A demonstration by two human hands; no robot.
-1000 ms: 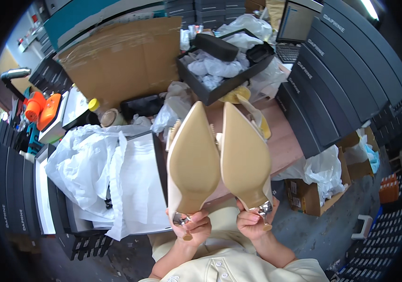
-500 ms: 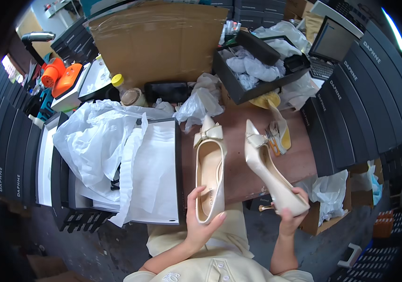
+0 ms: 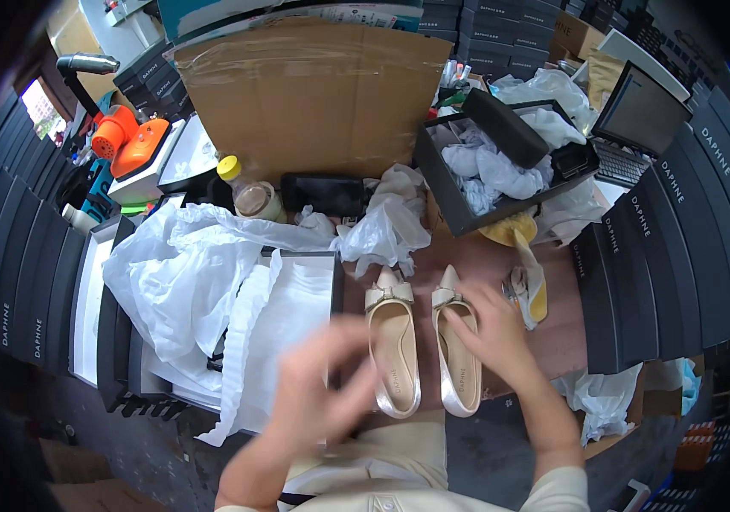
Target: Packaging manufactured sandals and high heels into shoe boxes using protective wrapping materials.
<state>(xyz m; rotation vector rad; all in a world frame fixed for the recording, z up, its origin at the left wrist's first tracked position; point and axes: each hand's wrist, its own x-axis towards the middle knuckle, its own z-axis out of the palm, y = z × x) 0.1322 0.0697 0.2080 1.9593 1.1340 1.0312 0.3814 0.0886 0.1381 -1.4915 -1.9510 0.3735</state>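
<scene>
Two cream high-heeled pumps with pointed toes and bows stand side by side on the reddish-brown tabletop, toes facing away from me. My right hand (image 3: pixel 497 333) is at the front of the right pump (image 3: pixel 459 375), its thumb at the opening and its fingers along the outer side by the bow. Blurred by motion, my left hand (image 3: pixel 318 384) hovers beside the heel end of the left pump (image 3: pixel 395 358). Its thumb and fingers look apart, with nothing seen between them. To its left lies an open black shoebox (image 3: pixel 337 286) lined with white tissue paper (image 3: pixel 292 316).
Stacked dark shoeboxes (image 3: pixel 638 256) rise on the right, and more (image 3: pixel 15 290) on the left. Behind the pumps are crumpled plastic (image 3: pixel 386 226), a yellow-capped bottle (image 3: pixel 230 171) and a black box (image 3: pixel 459 218) of wrapping. Scissors (image 3: pixel 517 286) lie right of the pumps.
Both pumps were held up in my hands and now stand together on the table. My left hand has left its pump and moved left; my right hand has shifted forward to the toe end.
</scene>
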